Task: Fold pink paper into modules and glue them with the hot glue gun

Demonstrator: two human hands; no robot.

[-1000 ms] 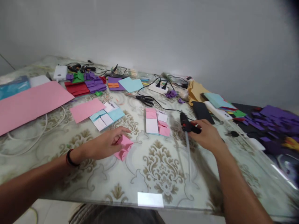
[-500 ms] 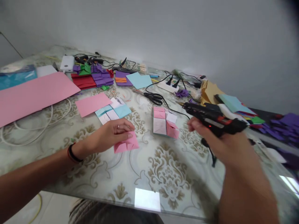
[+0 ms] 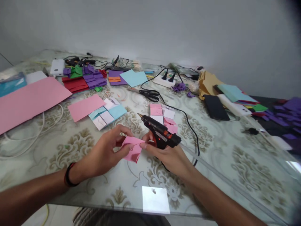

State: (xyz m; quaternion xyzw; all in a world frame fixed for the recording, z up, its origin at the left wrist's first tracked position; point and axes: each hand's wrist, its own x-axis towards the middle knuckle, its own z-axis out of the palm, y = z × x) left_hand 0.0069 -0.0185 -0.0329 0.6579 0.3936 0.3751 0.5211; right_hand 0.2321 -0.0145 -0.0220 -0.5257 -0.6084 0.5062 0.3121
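Near the front middle of the table, my left hand (image 3: 103,150) is closed on a folded pink paper piece (image 3: 134,147), thumb on top, fingers partly hidden behind it. My right hand (image 3: 169,157) grips a black hot glue gun (image 3: 162,131), its nozzle pointing up and left and a red light showing. The right thumb and finger also touch the pink paper's right edge. Just behind the glue gun lies a pink and white folded paper square (image 3: 155,110), partly covered by the gun. A blue and white folded square (image 3: 108,114) lies farther left.
Black scissors (image 3: 150,94) and a white power strip (image 3: 164,81) lie behind my hands, and the gun's black cord (image 3: 188,121) loops to the right. Pink sheets (image 3: 35,97) cover the left. A black phone (image 3: 216,107) and purple paper pieces (image 3: 285,116) are at the right.
My right hand has brought the glue gun leftward and now touches the pink paper. The left hand has raised and tilted that paper off the table. The view has shifted slightly.
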